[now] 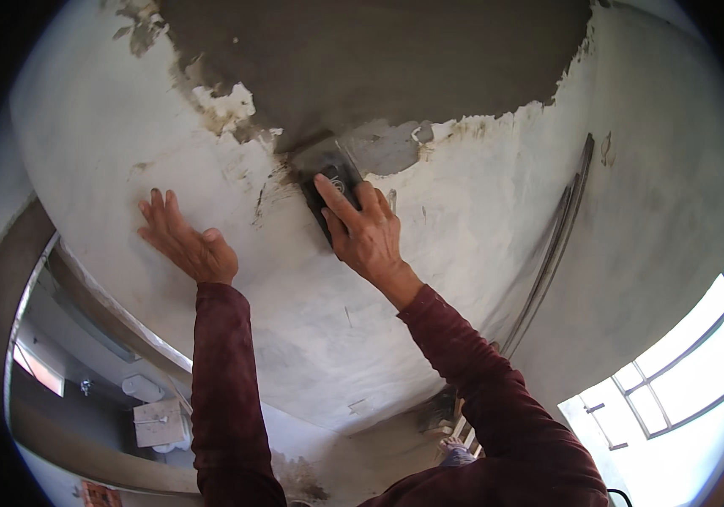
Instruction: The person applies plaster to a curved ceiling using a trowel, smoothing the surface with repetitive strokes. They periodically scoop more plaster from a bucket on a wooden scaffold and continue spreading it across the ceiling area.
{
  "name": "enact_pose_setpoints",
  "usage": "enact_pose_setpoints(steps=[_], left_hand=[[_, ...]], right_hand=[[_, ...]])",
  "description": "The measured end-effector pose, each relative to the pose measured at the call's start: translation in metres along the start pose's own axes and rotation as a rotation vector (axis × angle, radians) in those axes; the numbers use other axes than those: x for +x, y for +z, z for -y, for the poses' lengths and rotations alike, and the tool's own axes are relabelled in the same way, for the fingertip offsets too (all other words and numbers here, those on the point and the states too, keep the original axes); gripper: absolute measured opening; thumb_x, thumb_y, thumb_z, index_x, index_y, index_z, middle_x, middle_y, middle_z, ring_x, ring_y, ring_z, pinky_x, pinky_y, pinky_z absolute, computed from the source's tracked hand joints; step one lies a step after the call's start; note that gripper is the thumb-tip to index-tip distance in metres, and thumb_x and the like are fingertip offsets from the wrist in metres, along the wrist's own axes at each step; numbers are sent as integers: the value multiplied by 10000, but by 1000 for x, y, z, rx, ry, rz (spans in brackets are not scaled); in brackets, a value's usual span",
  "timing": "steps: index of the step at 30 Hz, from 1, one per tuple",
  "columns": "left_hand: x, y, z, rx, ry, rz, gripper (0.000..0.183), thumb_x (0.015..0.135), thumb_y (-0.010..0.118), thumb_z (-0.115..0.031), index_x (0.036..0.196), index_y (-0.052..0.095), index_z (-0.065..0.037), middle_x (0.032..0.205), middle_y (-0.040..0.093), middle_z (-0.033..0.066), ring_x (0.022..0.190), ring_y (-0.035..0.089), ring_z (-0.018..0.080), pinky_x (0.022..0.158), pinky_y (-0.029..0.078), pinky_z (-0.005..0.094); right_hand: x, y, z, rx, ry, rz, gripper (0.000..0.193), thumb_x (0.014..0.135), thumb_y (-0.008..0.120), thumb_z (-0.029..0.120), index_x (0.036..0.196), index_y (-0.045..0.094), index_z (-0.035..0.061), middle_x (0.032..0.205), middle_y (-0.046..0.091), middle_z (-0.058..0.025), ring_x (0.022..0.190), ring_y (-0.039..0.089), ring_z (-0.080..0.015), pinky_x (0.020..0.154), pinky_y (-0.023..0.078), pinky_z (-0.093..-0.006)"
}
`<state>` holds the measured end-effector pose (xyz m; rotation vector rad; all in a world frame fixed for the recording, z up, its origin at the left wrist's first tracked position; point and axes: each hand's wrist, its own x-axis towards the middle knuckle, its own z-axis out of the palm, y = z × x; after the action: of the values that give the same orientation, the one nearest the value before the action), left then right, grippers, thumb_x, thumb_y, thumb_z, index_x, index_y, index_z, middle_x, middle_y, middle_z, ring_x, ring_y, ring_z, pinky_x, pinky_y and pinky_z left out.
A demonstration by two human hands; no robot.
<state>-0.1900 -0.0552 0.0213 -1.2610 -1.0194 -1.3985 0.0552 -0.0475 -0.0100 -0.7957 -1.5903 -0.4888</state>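
My right hand (372,230) is wrapped round a dark plastering trowel (318,160), its forefinger stretched along the tool's back. The blade lies against the wall at the lower edge of a dark grey patch of wet-looking plaster (396,59). Beside the trowel's tip, a thinner, lighter grey smear (389,148) spreads over the pale surface. To the left, my left hand (188,239) is open, fingers apart and nothing in it, at the whitish wall (294,313). Whether its palm presses on the wall I cannot tell.
Long thin strips (552,249) lean in the wall corner at the right. Beyond them is a bright window with a dark grid frame (670,376). At lower left, an opening shows a room with a white toilet tank (142,388) and a pale board (157,422).
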Motion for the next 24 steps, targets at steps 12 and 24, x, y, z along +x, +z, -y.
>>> enact_pose_setpoints(steps=[12,24], left_hand=[[4,1,-8,65,75,51,719,1023,118,-576,1479,366,-78,1528,374,158,1475,240,401,1153,53,657],[7,-5,-10,108,80,118,753,1012,103,-610,1488,364,-87,1535,369,139,1482,241,370,1155,20,657]], right_hand=[[38,-7,-59,-42,132,-144,497,839,646,75,1322,616,184,1024,636,-160,818,662,-336,701,564,-408],[49,-40,-132,-49,314,-344,423,897,607,141,1319,600,154,973,652,-191,830,656,-367,692,537,-429]])
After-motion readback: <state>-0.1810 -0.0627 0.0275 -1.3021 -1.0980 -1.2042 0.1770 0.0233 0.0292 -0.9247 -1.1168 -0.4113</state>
